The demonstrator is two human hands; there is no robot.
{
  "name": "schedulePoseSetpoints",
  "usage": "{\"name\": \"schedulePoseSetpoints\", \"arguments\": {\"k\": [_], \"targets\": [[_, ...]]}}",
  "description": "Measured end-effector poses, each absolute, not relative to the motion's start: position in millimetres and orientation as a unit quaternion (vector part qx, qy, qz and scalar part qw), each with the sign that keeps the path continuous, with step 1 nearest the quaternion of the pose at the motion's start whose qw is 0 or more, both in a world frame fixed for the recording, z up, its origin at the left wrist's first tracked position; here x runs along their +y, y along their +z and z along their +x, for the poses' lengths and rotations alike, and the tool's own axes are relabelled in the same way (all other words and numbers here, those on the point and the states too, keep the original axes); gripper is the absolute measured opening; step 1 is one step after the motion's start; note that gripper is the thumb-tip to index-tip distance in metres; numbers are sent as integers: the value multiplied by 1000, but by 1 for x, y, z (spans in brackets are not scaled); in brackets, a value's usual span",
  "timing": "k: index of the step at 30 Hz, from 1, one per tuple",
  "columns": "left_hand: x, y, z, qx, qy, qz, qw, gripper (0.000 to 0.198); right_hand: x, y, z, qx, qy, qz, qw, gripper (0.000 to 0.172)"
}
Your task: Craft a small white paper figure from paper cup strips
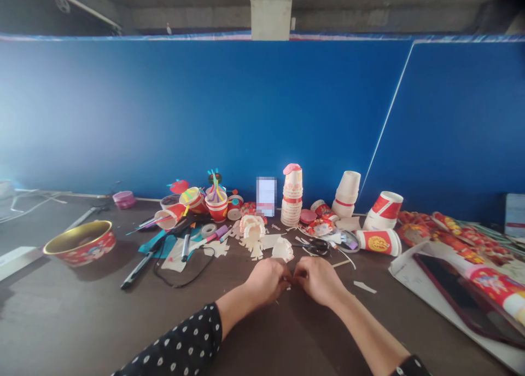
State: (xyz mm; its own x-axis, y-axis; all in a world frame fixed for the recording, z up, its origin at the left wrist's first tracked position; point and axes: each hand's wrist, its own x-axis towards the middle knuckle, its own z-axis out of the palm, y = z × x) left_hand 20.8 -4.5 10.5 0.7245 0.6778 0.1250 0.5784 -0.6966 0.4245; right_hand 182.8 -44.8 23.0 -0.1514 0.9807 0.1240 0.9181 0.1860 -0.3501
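Note:
My left hand [267, 281] and my right hand [319, 277] meet low over the table, fingers curled and fingertips almost touching. Whatever they pinch is hidden or too small to name; a tiny white scrap shows just below the fingertips. Right behind my left hand lies a cut white paper piece [283, 248] with a fringed, curled edge. Farther back is a larger cut paper cup [252, 231] with its strips splayed out. Black-handled scissors [318, 247] rest just beyond my right hand.
A tall stack of paper cups [291, 201] stands at the back. To the left are a red and gold bowl [82, 244], markers [186, 247] and a tape roll [208, 230]. On the right lie a tipped red cup [379, 242] and a dark tablet [463, 294].

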Motion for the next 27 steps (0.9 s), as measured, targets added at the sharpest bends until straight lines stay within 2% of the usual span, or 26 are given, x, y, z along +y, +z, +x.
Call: {"name": "schedulePoseSetpoints", "arguments": {"k": [11,19,27], "targets": [[-13,2,21,335,148,925,99,17,-44,20,185,-764,87,-618,161,10],[-15,9,25,339,94,935,44,18,-45,19,183,-754,74,-630,172,12],[-16,0,25,358,130,922,62,19,-44,20,182,-753,81,-631,170,10]]}}
